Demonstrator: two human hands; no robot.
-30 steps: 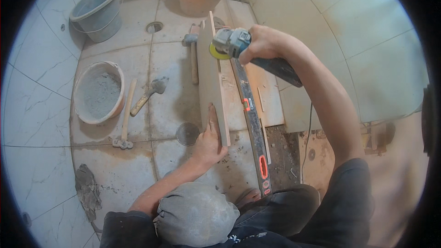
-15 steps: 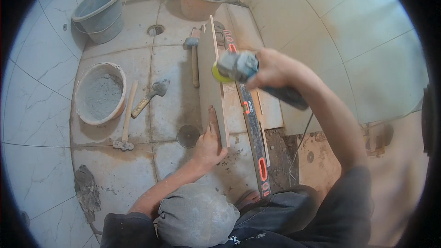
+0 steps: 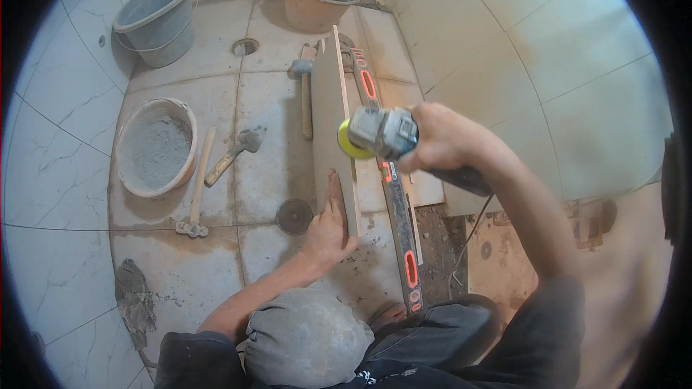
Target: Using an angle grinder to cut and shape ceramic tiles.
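A long beige tile (image 3: pixel 328 122) stands on edge, slightly tilted, in the middle of the picture. My left hand (image 3: pixel 328 234) grips its near end, with a finger stretched along the face. In my right hand (image 3: pixel 441 137) is an angle grinder (image 3: pixel 382 133), its fingers wrapped round the body. The grinder's yellow disc (image 3: pixel 349 141) is at the tile's right-hand edge; exact contact cannot be made out. Beneath the grinder and to the right of the tile lies a long spirit level (image 3: pixel 398 209) with orange-rimmed openings.
Left of the tile lie a rubber mallet (image 3: pixel 306 101), a trowel (image 3: pixel 234 155) and a hammer (image 3: pixel 198 194). A basin of grey mortar (image 3: pixel 191 155) sits near the left wall. Farther off stand a grey bucket (image 3: pixel 162 43) and an orange bucket (image 3: pixel 306 13). The grinder's cord (image 3: pixel 472 234) trails toward me.
My right hand has brought the grinder toward me along the tile's edge, and slightly to the right. My left hand keeps its hold on the near end.
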